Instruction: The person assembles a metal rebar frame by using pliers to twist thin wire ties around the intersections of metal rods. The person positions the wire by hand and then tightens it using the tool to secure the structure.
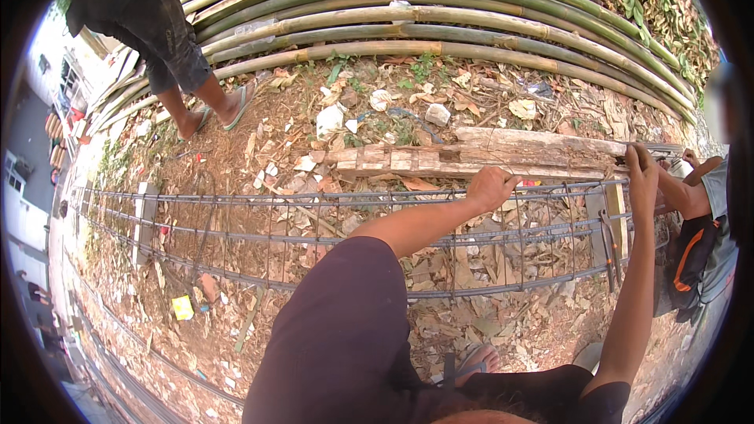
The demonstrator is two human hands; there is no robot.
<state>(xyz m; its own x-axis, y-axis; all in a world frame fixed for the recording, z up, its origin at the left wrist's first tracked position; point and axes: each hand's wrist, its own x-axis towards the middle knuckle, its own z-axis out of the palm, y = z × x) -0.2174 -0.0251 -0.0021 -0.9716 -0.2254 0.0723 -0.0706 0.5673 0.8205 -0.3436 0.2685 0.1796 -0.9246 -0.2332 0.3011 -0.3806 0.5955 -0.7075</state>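
At the far left of the head view, a person in dark shorts [149, 12] and flip-flops stands beside long bamboo poles [393, 30], which run across the top. Below, a cage of steel bars [453, 294] stretches from the left side nearly to the right edge, its thin dark ties crossing the long rods above leaf-strewn ground [236, 330]. A pale block [144, 221] stands at the cage's left part, and a yellow packet [182, 308] lies on the ground under it. Toward the middle, a weathered timber [542, 145] lies along the cage's far side. The left hand [492, 188] is at the upper rod, its grip curled with the fingers together; whether it is clamped on anything, I cannot tell. Further right, a dark long-handled tool [609, 243] leans at the cage's end, beside a pale post [616, 212]. The right hand [642, 163] is raised near that end with fingers bent down; its grip's hold cannot be made out. At the right edge, another person [711, 212] is close by, with a black-and-orange bag [691, 263].
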